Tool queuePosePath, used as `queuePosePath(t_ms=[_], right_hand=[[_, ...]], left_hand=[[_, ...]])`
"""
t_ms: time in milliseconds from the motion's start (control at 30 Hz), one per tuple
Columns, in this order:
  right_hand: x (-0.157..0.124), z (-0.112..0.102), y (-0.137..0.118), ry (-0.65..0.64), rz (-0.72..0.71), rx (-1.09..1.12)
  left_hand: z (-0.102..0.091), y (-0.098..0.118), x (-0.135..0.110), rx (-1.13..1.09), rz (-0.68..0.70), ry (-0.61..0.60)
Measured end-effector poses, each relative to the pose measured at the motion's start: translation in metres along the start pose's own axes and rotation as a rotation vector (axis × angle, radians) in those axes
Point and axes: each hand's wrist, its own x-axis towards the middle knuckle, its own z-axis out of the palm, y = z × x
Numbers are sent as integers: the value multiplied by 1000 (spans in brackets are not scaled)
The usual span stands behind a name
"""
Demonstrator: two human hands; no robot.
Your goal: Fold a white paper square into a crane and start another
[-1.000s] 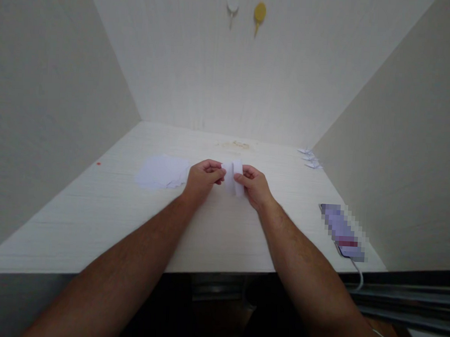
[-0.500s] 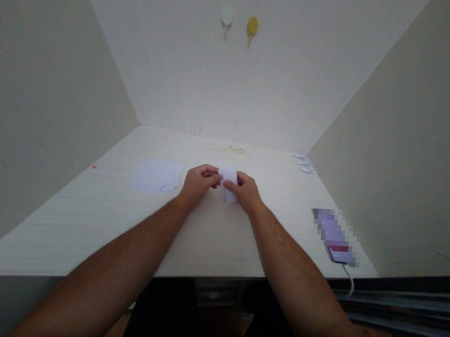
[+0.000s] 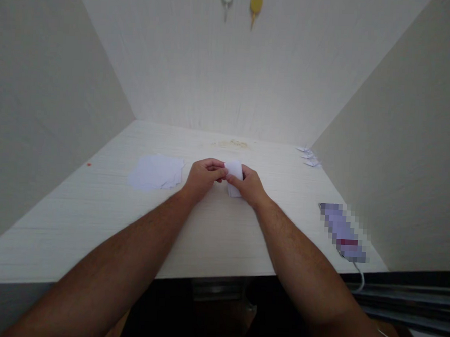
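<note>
A folded piece of white paper (image 3: 234, 170) is held between both hands just above the middle of the table (image 3: 214, 238). My left hand (image 3: 205, 177) pinches its left edge between thumb and fingers. My right hand (image 3: 250, 185) grips it from the right, thumb across the front and fingers behind. To the left of my left hand lies a loose stack of white paper sheets (image 3: 157, 171), slightly fanned out. Several small folded paper pieces (image 3: 309, 157) sit in a row at the far right corner.
A phone (image 3: 342, 232), its screen blurred out, lies at the right edge with a white cable (image 3: 361, 281) attached. Light walls enclose the table on three sides. White and yellow hooks (image 3: 256, 3) hang on the back wall. A small orange speck (image 3: 89, 164) is at left.
The paper's left part now looks folded over, making it narrower. My left fingers have closed in on its edge, near the right thumb. The view has tilted slightly downward.
</note>
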Motion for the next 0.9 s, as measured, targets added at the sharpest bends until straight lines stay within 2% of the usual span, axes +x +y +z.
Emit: queuePosePath(t_ms=[300, 433, 567, 700, 900], right_hand=[[-3, 0, -6, -1, -28, -80], [-3, 1, -5, -4, -19, -3], [-1, 3, -2, 63, 10, 164], [4, 2, 2, 150, 50, 158], [5, -1, 0, 144, 45, 145]], left_hand=[[3, 1, 2, 8, 6, -7], [2, 0, 4, 22, -1, 28], [2, 1, 6, 36, 12, 39], [0, 2, 7, 48, -6, 22], [-1, 0, 7, 53, -4, 6]])
